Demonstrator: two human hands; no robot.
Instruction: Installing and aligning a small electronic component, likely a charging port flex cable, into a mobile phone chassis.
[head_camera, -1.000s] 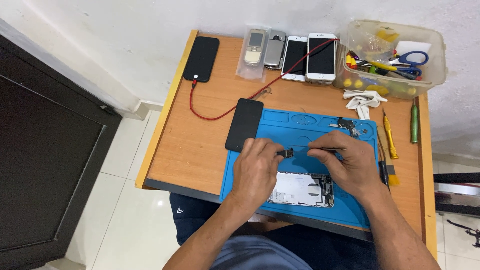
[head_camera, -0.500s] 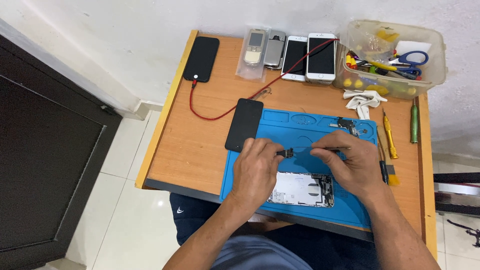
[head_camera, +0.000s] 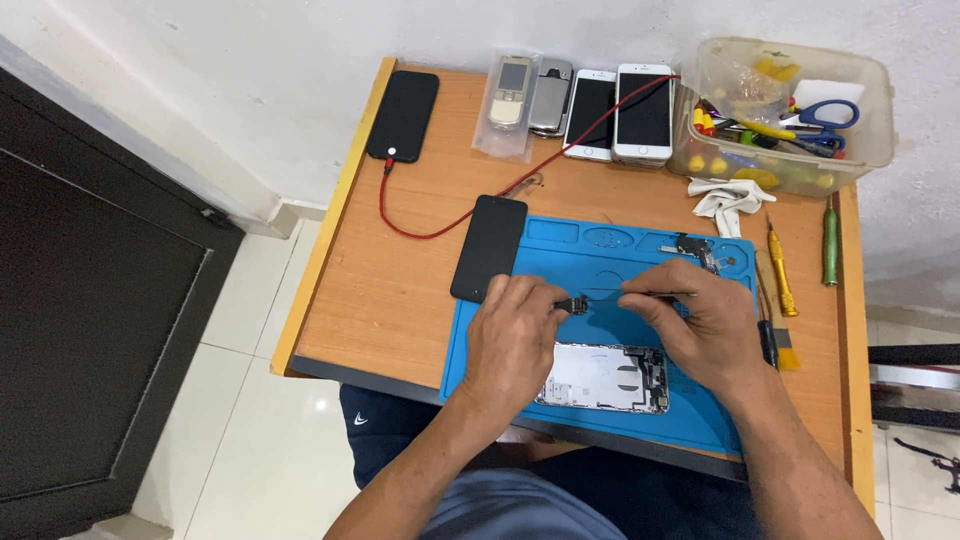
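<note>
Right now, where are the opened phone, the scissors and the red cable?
opened phone (head_camera: 600, 378): head view, on its bare metal inside.
scissors (head_camera: 830, 113): head view, on a blue handle.
red cable (head_camera: 420, 235): head view, on its lower loop.

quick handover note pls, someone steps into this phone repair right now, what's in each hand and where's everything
Left hand: pinches a small dark part over the blue mat.
Right hand: holds thin tweezers pointing at that part.
Opened phone body lies on the mat under the hands; black screen panel rests on the mat's left edge.
Done: phone opened, screen off.
Left: the part is not yet placed.
</note>
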